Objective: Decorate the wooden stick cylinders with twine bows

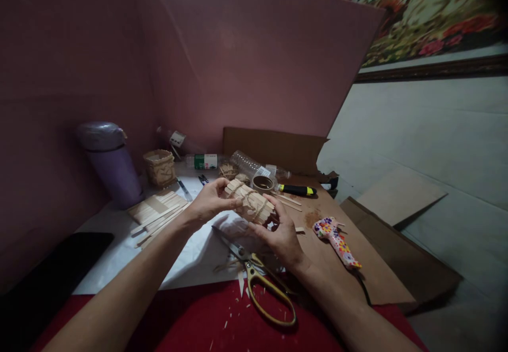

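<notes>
Between my two hands lies a rounded holder made of wooden craft sticks, tipped on its side, with twine wound around it. My left hand grips its left end, thumb along the near side. On its right end my right hand is closed, fingers over the top and thumb below. Large scissors with gold handles lie open-bladed just below the hands. To the left rests a stack of flat craft sticks on white paper. A similar small stick-covered pot stands upright behind them.
A purple flask stands at the left, near a dark flat object. Behind are plastic bottles, a twine ball, a tape roll and a yellow-black cutter. A flowered glue gun with its cord lies right on cardboard.
</notes>
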Demonstrator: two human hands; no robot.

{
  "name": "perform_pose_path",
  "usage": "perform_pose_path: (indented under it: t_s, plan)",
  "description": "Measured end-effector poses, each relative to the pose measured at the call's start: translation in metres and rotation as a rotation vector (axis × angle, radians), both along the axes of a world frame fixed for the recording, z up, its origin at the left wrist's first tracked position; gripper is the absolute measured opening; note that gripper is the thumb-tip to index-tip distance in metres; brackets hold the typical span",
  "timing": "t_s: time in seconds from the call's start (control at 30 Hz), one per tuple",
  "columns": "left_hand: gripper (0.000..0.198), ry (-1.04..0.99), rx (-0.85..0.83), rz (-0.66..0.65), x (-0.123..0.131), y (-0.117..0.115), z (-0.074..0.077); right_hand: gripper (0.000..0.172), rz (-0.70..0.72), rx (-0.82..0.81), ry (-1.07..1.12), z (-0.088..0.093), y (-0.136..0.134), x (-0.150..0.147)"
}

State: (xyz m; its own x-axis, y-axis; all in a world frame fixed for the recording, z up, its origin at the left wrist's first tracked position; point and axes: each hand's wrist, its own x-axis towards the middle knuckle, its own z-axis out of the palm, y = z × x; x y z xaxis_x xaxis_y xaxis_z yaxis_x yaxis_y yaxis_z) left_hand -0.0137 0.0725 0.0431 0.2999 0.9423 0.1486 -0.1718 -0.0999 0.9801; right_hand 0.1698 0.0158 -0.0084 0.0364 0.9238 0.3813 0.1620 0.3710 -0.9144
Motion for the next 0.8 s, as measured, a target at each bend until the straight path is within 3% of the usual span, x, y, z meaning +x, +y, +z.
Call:
perform_pose_path:
  t_s: [0.13,0.3,0.5,0.8]
  plan:
    - [0.039,0.009,-0.014,-0.005,0.000,-0.001,0.000,0.068,0.018,-0.016,0.024,0.000,0.001,0.000]
    - [0.041,-0.022,-0.018,-0.110,-0.001,-0.002,0.002,0.069,0.060,-0.055,0.068,0.000,0.004,0.002]
    - [0.043,0.001,-0.047,-0.088,0.001,-0.003,0.001,0.080,0.149,-0.141,0.117,-0.002,0.007,0.003]
    - [0.041,0.120,-0.052,-0.028,0.010,-0.006,-0.006,0.070,-0.107,-0.106,-0.126,-0.002,0.009,0.007]
